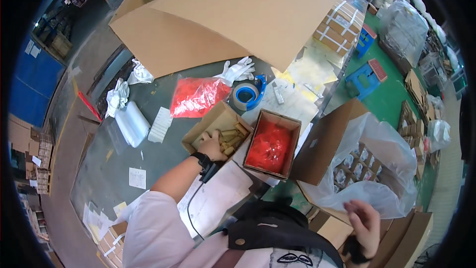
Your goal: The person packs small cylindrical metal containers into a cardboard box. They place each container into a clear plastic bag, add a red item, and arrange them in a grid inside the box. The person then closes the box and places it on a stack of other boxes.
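Observation:
My left hand (212,148) reaches down into a small open cardboard box (192,145). Its fingers curl low beside several tan cylinders (230,138); whatever is between them is hidden. Touching that box on its right is a second small cardboard box (298,139), filled with red plastic-wrapped contents (270,147). My right hand (365,222) hangs in the air at the lower right, holding nothing, with thumb and fingers apart. It is nearest to a large carton (322,154) lined with clear plastic (391,168), where several small clear-wrapped pieces (357,168) sit between cardboard dividers.
Behind the boxes lie a red plastic bag (198,97), white gloves (238,71) and a blue tape dispenser (252,94). A plastic film roll (132,125) rests further left. Large cardboard (238,15) covers the table's far side. Blue stools (364,79) stand on the green floor.

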Motion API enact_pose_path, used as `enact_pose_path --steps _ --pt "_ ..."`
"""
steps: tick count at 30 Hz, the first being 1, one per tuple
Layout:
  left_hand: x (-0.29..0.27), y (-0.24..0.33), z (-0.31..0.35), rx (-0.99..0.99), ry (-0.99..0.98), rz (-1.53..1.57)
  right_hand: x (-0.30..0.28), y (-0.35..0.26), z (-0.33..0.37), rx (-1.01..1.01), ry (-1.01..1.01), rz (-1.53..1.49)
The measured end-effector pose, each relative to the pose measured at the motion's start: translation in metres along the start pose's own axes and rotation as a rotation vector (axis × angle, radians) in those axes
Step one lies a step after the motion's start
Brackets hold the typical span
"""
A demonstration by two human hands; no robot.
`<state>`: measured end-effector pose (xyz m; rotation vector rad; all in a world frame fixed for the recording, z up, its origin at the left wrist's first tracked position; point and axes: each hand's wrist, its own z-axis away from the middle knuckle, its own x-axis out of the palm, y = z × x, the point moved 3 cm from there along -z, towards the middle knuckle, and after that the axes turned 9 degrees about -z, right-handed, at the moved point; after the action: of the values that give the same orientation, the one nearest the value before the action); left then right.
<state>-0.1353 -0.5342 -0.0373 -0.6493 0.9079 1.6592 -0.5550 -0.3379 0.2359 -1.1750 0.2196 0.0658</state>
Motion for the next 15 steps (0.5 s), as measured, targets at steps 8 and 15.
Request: enact_pose_path --steps 8,15 --pt "0.013 0.010 0.011 0.412 0.150 -0.033 0.302 0.003 -0.220 -0.601 -0.761 0.933" --pt "0.012 -0.001 0.022 0.304 0.197 -0.080 0.368 0.089 -0.246 -0.323 -0.569 1.525"
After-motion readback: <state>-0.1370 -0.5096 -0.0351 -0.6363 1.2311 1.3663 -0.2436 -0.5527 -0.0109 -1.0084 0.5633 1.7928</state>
